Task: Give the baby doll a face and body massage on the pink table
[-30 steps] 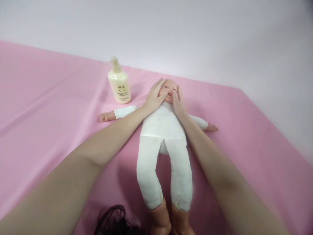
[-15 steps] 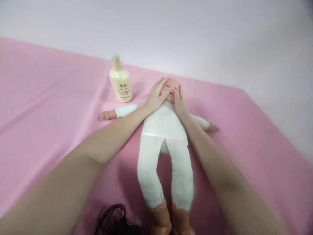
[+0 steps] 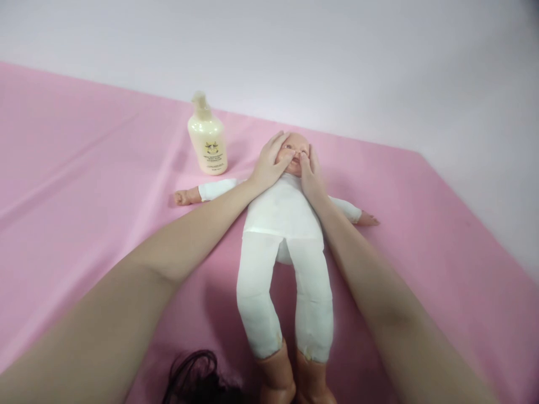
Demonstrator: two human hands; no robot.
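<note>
A baby doll (image 3: pixel 282 210) in white cloth lies on its back on the pink cover, head away from me and arms spread. My left hand (image 3: pixel 272 160) cups one side of its head, fingers along the temple and thumb on the cheek beside the nose. On the opposite side, my right hand (image 3: pixel 311 168) wraps the cheek, its thumb close to the doll's nose and mouth. Both palms rest against the head, and the undersides of the fingers are hidden. Past my left forearm stands a pale yellow pump bottle (image 3: pixel 209 143), touched by neither hand.
The pink cover (image 3: pixel 84 140) spreads under everything, with creases at the left and a corner at the far right. Beyond its back edge is a white surface (image 3: pixel 295 56). Dark hair (image 3: pixel 200 379) hangs into view at the bottom.
</note>
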